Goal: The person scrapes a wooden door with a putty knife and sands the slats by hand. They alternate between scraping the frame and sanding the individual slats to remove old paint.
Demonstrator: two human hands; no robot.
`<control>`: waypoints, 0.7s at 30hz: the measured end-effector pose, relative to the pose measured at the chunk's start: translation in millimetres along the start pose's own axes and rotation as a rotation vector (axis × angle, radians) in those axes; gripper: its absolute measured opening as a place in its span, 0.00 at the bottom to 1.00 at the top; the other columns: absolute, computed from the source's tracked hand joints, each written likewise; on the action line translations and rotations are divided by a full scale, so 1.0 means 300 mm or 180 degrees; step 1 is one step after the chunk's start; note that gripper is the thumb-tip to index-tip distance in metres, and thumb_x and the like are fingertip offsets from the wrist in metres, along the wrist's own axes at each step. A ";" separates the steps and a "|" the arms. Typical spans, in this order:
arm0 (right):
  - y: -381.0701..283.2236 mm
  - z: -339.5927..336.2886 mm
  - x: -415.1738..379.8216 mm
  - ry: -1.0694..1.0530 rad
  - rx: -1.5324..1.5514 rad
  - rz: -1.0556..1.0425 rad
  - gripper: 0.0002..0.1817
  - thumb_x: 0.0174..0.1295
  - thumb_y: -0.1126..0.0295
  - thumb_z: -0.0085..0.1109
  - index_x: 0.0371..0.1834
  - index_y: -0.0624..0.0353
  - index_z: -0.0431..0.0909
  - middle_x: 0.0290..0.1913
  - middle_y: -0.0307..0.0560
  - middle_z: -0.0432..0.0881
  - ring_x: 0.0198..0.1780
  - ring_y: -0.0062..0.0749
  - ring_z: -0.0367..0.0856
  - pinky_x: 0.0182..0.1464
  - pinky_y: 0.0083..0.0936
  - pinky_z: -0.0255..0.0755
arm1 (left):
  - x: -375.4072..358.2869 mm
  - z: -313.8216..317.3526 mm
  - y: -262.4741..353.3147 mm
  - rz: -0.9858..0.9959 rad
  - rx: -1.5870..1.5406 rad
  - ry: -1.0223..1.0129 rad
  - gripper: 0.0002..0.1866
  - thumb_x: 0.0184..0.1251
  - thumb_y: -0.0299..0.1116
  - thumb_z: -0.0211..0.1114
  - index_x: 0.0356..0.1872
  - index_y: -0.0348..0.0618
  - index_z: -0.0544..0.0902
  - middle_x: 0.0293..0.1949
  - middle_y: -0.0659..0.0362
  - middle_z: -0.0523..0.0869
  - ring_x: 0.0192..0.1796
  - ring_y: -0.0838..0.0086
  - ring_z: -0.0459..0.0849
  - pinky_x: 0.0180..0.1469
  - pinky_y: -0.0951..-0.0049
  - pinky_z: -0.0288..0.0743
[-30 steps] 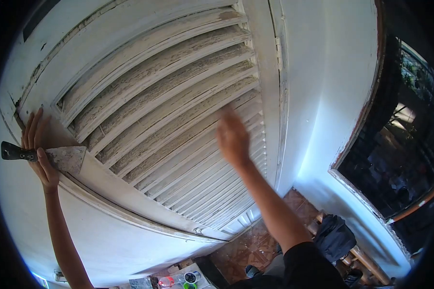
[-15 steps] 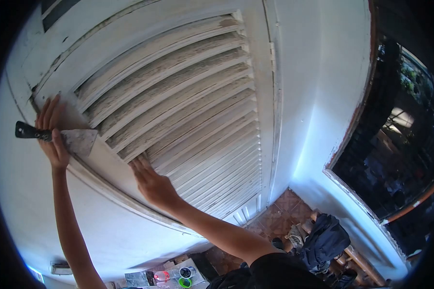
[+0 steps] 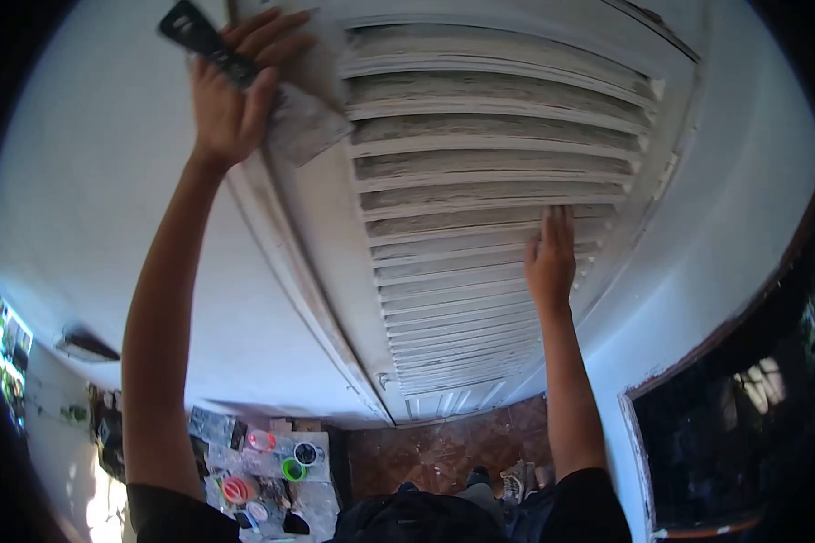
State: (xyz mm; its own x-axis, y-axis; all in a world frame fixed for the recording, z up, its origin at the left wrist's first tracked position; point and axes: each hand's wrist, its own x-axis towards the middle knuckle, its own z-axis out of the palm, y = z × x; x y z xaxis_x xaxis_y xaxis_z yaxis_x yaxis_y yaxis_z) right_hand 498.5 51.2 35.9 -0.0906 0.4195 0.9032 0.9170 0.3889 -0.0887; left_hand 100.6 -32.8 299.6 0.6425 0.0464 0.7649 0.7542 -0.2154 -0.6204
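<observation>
A white louvered door (image 3: 330, 195) with worn, dirt-stained slats fills the middle of the head view. At its upper left edge, my left hand (image 3: 226, 113) has a putty knife (image 3: 306, 127) caught under the thumb. The knife's black handle points up and left, and its broad, smeared blade lies over the door's side rail. The fingers of that hand reach toward the door edge. Over on the right part of the slats is my right hand (image 3: 551, 262), its fingers stretched upward and laid against one slat. I see nothing held in it.
Lower left, a covered surface (image 3: 312, 498) carries a green-rimmed cup (image 3: 293, 469), a dark-filled container (image 3: 307, 453) and pinkish-red containers (image 3: 237, 490). Brown tiles (image 3: 407, 452) cover the floor. A dark window (image 3: 733, 434) is at right.
The view has swung round, with the door now more upright in it. My right hand has gone from the slats' left ends to their right side. The putty knife stays in my left hand.
</observation>
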 end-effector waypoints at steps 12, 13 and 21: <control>-0.662 -0.104 -0.294 -0.1960 0.3232 -0.1704 0.30 0.66 0.84 0.52 0.73 0.61 0.68 0.59 0.55 0.84 0.52 0.53 0.85 0.51 0.39 0.80 | -0.054 0.063 0.087 -0.0853 -0.0598 0.0054 0.28 0.71 0.53 0.55 0.59 0.38 0.78 0.56 0.42 0.81 0.60 0.49 0.75 0.71 0.47 0.59; -0.654 -0.093 -0.345 -0.2013 0.3300 -0.1499 0.26 0.67 0.82 0.54 0.70 0.63 0.72 0.57 0.57 0.85 0.51 0.54 0.86 0.50 0.38 0.80 | 0.013 -0.056 0.185 -0.2636 -0.1855 -0.0111 0.25 0.70 0.48 0.56 0.57 0.35 0.79 0.55 0.42 0.80 0.59 0.50 0.76 0.71 0.49 0.60; -0.366 0.085 0.065 0.0007 0.2218 -0.1149 0.13 0.75 0.66 0.58 0.41 0.67 0.84 0.28 0.49 0.84 0.27 0.40 0.82 0.30 0.32 0.77 | -0.677 -0.252 1.069 -0.3418 -0.2326 -0.0167 0.17 0.75 0.37 0.52 0.55 0.37 0.77 0.46 0.44 0.80 0.52 0.46 0.77 0.57 0.48 0.71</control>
State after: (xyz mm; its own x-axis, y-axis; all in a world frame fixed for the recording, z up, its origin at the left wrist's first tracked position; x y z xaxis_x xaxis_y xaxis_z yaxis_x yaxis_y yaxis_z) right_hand 386.0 37.6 52.5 -0.3352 0.1679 0.9270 0.3756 0.9262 -0.0320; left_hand 201.7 -185.0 -41.6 -0.2154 0.5607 0.7995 0.6544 -0.5248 0.5444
